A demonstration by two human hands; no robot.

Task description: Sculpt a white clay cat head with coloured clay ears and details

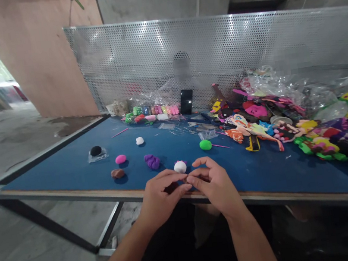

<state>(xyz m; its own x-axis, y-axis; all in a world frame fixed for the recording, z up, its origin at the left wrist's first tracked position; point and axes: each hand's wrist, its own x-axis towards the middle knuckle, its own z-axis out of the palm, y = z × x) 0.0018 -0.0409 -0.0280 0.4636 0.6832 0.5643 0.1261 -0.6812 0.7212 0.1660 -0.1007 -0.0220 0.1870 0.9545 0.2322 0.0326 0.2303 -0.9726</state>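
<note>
My left hand and my right hand meet at the table's near edge, thumbs and index fingertips pinched together. Whatever is between the fingertips is too small or hidden to make out. Just beyond them sits a white clay ball with small purple bits on top. To its left lie a purple clay lump, a brown clay lump, a pink clay ball and a small white clay lump. A green clay ball on a pink stick is beyond my right hand.
Black clay rests on clear plastic wrap at the left. Wrapped clay packs and an upright phone stand at the back, before a perforated metal screen. Finished clay figures and plastic bags crowd the right side.
</note>
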